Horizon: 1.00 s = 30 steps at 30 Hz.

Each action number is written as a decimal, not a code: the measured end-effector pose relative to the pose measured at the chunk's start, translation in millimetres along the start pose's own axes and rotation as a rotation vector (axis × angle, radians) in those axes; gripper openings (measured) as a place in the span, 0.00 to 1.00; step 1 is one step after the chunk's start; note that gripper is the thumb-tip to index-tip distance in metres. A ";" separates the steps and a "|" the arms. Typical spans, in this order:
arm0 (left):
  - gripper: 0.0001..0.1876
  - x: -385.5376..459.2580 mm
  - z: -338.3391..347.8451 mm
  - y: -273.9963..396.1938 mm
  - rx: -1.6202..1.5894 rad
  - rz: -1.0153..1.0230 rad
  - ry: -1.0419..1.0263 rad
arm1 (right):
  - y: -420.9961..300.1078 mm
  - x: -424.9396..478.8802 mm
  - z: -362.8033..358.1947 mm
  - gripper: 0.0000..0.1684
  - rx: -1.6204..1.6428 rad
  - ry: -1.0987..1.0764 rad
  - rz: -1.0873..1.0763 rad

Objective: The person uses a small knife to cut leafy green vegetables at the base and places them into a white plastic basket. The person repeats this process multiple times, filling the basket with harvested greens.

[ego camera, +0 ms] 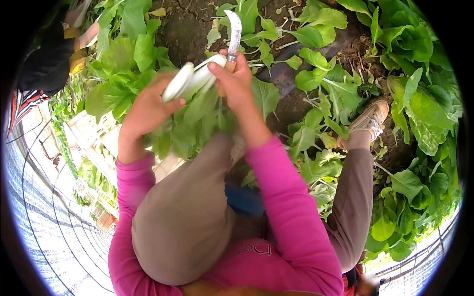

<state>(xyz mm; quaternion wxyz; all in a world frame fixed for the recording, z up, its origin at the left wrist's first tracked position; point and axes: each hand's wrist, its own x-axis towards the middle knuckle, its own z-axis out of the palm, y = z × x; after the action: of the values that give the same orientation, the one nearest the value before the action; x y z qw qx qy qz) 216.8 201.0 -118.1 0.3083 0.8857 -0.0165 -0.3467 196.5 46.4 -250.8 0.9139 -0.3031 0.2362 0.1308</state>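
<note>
My left hand (148,107) holds a leafy green vegetable by its thick white stalk (178,82). A second white-stalked head (205,74) lies right beside it, its green leaves (192,125) hanging down toward my knee. My right hand (235,79) grips the wooden handle of a small knife with a curved blade (234,33), which points up and away from me. The right thumb rests against the cut end of the second stalk. Whether the left fingers also reach around that second head is hidden.
Loose cut leaves (314,33) litter the dark soil (185,22). Growing leafy plants (426,107) stand along the right, and more leaves (122,63) at upper left. White plastic crates (89,137) lie left. Another person's dark sleeve (46,66) shows at upper left. My shoe (370,114) is on the right.
</note>
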 end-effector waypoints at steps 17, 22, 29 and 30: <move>0.37 17.7 30.3 12.9 0.134 -0.094 0.066 | -18.9 -37.9 14.4 0.18 -0.104 -0.022 0.051; 0.36 13.7 20.3 32.3 0.165 -0.131 -0.197 | -34.0 -27.7 -56.1 0.19 -1.038 -0.060 -0.239; 0.34 15.9 85.6 -13.8 0.551 -0.172 -0.483 | -39.9 -25.5 -60.0 0.13 -1.664 -0.221 0.060; 0.34 16.4 90.5 -19.4 0.577 -0.196 -0.533 | -35.9 -22.4 -59.5 0.13 -1.693 -0.224 0.069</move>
<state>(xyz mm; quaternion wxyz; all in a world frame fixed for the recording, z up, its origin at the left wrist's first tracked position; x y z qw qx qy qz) 169.1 164.4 -190.3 -0.0024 0.8122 -0.1078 -0.5733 170.1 -20.5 -263.6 0.3928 -0.8617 -0.0239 0.3204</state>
